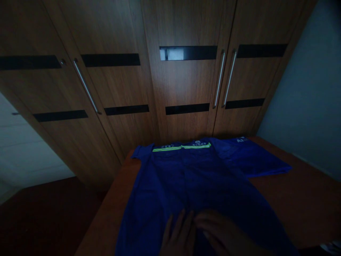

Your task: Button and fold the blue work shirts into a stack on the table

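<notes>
Fingers stretched, the left hand (179,234) is resting on a long dark-blue cloth garment (165,177); whether the bent-fingered right hand (215,227) is gripping it, I cannot tell. It's lying across a reddish-brown tabletop (298,202), a yellow-green reflective stripe (167,149) crossing its chest.

Work garment, dark blue cloth (170,188); spread front upward, shoulders at the far end, on a reddish-brown wooden table (295,206). Across the chest, a narrow yellow-green reflective band (197,146) with a paler centre, in two lengths meeting at the front line. White lettering above both lengths; round white emblem (197,142) above the right-hand one. Short blue sleeve end (141,152) projecting at picture left. Body softly creased; lower end out of view; fastening too dark to tell.
</notes>
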Available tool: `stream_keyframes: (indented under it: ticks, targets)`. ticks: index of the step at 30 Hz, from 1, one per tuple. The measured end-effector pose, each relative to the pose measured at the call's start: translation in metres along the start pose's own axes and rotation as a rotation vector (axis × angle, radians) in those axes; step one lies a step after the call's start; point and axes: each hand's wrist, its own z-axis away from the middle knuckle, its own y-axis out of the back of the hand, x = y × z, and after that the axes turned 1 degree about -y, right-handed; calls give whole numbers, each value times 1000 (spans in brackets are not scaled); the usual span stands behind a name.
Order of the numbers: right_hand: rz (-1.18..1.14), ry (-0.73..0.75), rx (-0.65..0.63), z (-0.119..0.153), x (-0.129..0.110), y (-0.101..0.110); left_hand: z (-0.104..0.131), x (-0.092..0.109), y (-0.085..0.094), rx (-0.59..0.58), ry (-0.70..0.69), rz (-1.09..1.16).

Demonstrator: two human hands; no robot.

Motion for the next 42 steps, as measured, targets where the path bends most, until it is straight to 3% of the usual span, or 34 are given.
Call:
stream_keyframes:
  ticks: [4,8,15,20,24,27,29,31,34,36,39,42]
  targets:
    - [30,-31,-173,-29,29,5,2,3,0,-8,-1,-72]
    - [35,-35,-246,-62,62,4,4,-2,6,0,-72,-102]
    - [66,-109,-227,-106,97,-3,9,13,-4,-15,102,-64]
    - [163,-199,-191,-135,122,-2,14,18,-9,0,101,-78]
    - [182,-268,-157,-148,112,-3,9,4,2,-37,0,-51]
    - [189,-195,-94,-139,87,-12,-2,-27,27,-129,-94,74]
    - [187,-153,-85,-125,75,-18,-6,-55,42,-248,80,129]
    - [195,-181,-84,-107,75,-19,-2,-83,49,-297,253,118]
    - [253,-301,-47,-77,97,-12,18,-115,47,-337,334,76]
    - [310,-372,2,-56,121,-6,33,-126,42,-361,331,56]
    - [383,-465,124,-29,154,1,49,-130,40,-351,341,29]
    - [411,-552,195,-17,170,4,50,-129,43,-354,374,45]
